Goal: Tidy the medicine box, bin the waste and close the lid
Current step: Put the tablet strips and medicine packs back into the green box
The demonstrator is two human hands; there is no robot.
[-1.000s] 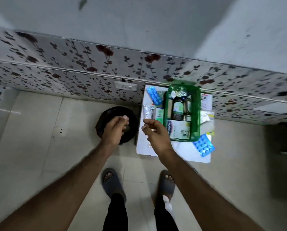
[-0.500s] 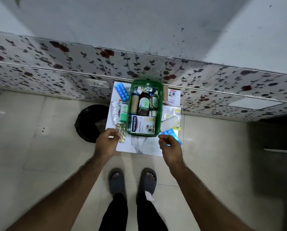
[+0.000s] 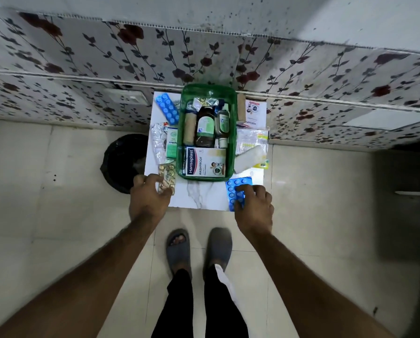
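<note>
- Floral wall panels back a small white table (image 3: 204,196) pushed against them, on a pale tiled floor; the person stands over it in grey slippers.
- At the table's middle sits the green box (image 3: 232,132), lid off and out of sight, so it can be filled from above. Bottles lie side by side at its far end, and a plaster carton (image 3: 205,162) fills the near end, which leaves little room.
- Loose packets ring the box on both sides, within reach for sorting.
- Beside the table's left edge sits the black bin (image 3: 121,164), close enough for a short drop.
- Over the near left corner, the left hand (image 3: 150,198) has its fingers closed on a gold strip (image 3: 167,178), probably to lift it.
- At the near right corner, the right hand (image 3: 252,203) presses its fingertips on a blue strip (image 3: 238,189); whether they pinch it I cannot tell.
</note>
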